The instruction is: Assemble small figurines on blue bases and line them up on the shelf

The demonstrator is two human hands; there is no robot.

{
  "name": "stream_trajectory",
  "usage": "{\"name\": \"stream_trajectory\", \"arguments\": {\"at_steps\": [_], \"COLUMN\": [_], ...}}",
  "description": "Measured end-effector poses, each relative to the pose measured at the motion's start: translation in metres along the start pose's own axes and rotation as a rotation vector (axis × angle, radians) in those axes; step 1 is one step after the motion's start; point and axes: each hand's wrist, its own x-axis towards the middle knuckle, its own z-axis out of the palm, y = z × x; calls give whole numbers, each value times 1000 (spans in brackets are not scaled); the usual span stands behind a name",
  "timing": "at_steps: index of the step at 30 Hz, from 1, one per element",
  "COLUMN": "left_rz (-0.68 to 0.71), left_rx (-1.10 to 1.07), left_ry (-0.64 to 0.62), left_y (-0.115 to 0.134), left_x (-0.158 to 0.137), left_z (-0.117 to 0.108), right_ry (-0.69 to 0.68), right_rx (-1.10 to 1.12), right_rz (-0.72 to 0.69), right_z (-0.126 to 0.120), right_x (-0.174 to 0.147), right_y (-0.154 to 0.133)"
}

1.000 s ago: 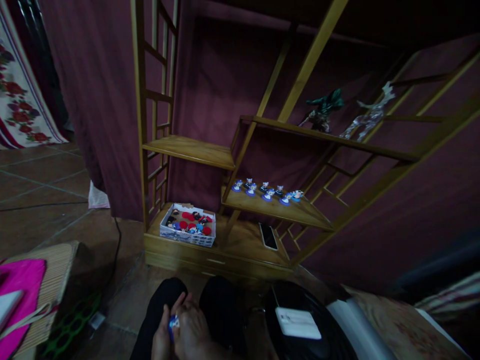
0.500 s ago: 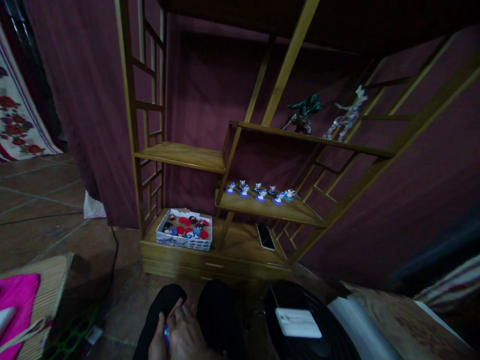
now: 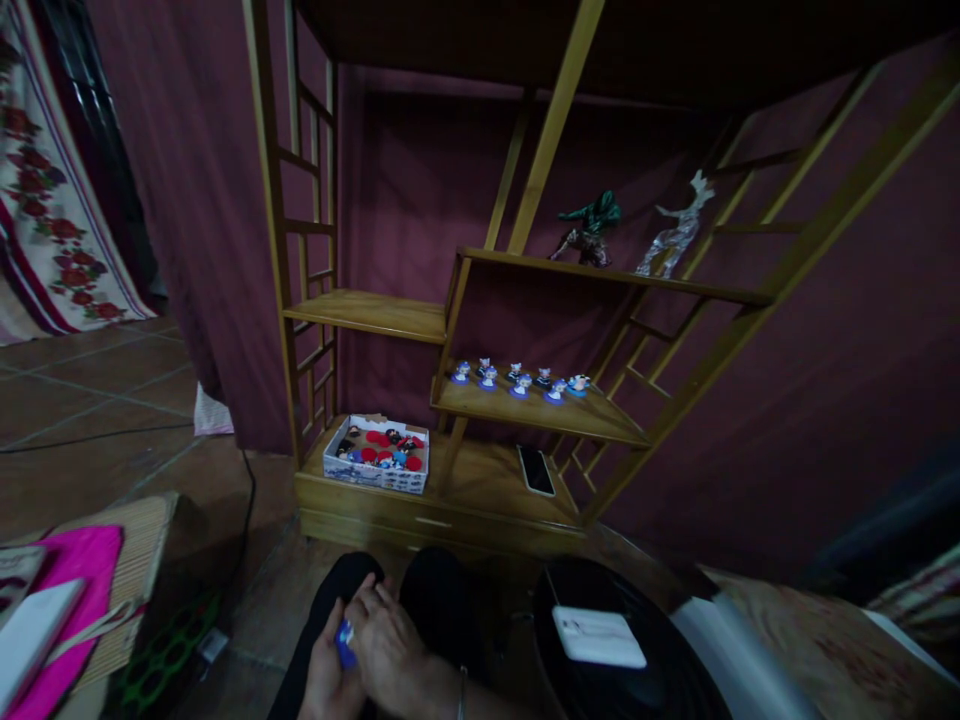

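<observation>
Low over my lap, my left hand (image 3: 330, 668) is closed around a small figurine (image 3: 346, 648) with a blue-purple base. Lying over it from the other side, my right hand (image 3: 386, 635) also grips the figurine, and its fingers hide much of it. Ahead of me, several small figurines (image 3: 522, 385) with purple or dark bases stand in two rows on a middle shelf (image 3: 487, 402). A low open box (image 3: 375, 476) on the bottom shelf, to the left, holds several more figurines with red, blue and dark parts.
A phone (image 3: 535, 470) lies on the bottom shelf. Two larger statues, one dark green (image 3: 592, 230) and one clear (image 3: 675, 228), stand on the upper shelf. At my right, a white device (image 3: 598, 637) rests on a round black seat. A mat (image 3: 150, 530) with pink cloth is at left.
My view has shifted slightly left. Both hands stay together over my lap, raised a little, and more of the figurine's blue base shows between them.
</observation>
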Motion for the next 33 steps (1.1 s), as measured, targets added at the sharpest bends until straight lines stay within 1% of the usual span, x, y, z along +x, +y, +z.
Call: {"name": "stream_trajectory", "arguments": {"at_steps": [1,3,6,8,10,13,14,16,18,22,27,29,33], "left_rz": [1,0,16,8,-7,-6,3,7,11,16,5,-7,12], "left_rx": [-1,3,25,56,86,75,68,44,36,43,64,79,79], "left_ry": [19,63,133,175,234,334,357,396,423,410,381,380,397], "left_y": [0,1,4,7,10,13,14,14,13,7,4,4,5], "left_x": [0,0,1,2,5,14,17,25,32,42,50,52,54], "left_z": [0,1,7,20,40,77,87,105,117,132,146,149,149], "right_ry": [-40,-77,-72,-26,31,138,172,224,258,295,319,308,295], "right_rx": [39,130,239,304,374,466,494,537,564,566,603,631,679], "right_rz": [80,184,254,280,298,293,267,242,256,272,270,262,190], "right_z": [-7,-20,-34,-40,-46,-56,-60,-70,-81,-98,-113,-118,-121], "right_x": [-1,-3,-4,-3,-1,5,7,10,13,15,15,14,13], "right_y": [-2,-5,-5,-3,0,8,10,16,22,31,38,38,37]}}
